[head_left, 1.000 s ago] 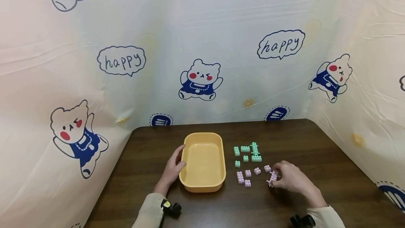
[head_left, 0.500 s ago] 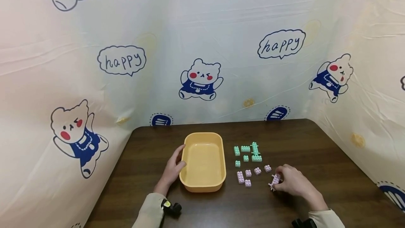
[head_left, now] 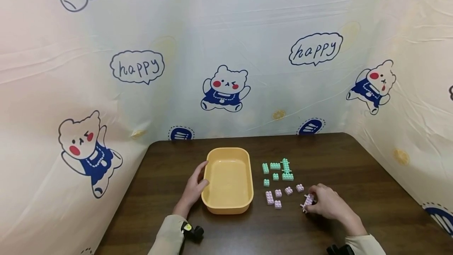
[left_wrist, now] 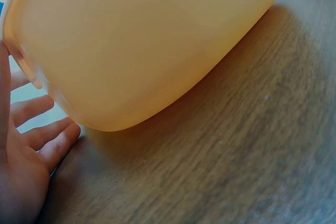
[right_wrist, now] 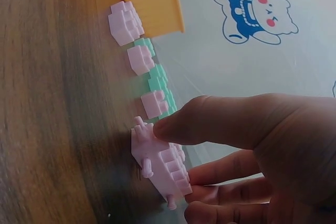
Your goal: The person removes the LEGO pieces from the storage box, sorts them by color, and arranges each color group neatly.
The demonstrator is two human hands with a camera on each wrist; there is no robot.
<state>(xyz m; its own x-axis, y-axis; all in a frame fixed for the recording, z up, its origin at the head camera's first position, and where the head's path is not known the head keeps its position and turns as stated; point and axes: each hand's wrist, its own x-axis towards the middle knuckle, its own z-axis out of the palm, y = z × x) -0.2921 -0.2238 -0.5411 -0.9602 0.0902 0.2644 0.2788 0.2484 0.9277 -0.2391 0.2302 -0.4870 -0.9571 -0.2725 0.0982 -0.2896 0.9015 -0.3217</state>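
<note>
My left hand [head_left: 192,190] rests against the left side of a yellow plastic tub [head_left: 228,208], its fingers extended and spread. In the left wrist view, the fingertips [left_wrist: 68,129] meet the tub's outer wall [left_wrist: 147,51]. My right hand [head_left: 329,204] pinches a pink toy brick with side pegs [head_left: 308,200] between thumb and fingers. In the right wrist view, the thumb [right_wrist: 184,124] lies on one end of the pink brick [right_wrist: 160,163], with fingers at its studded side. It is low over the table; whether it touches cannot be told.
Several smaller pink bricks [head_left: 278,193] lie between the tub and my right hand. Behind them are several mint-green bricks [head_left: 275,166], including a longer pegged one [head_left: 286,165]. The dark wooden table [head_left: 233,235] ends at a printed curtain [head_left: 226,42].
My right hand has drawn slightly toward me and to the right with the pegged pink brick, then stays nearly still. The left hand and tub hold their place.
</note>
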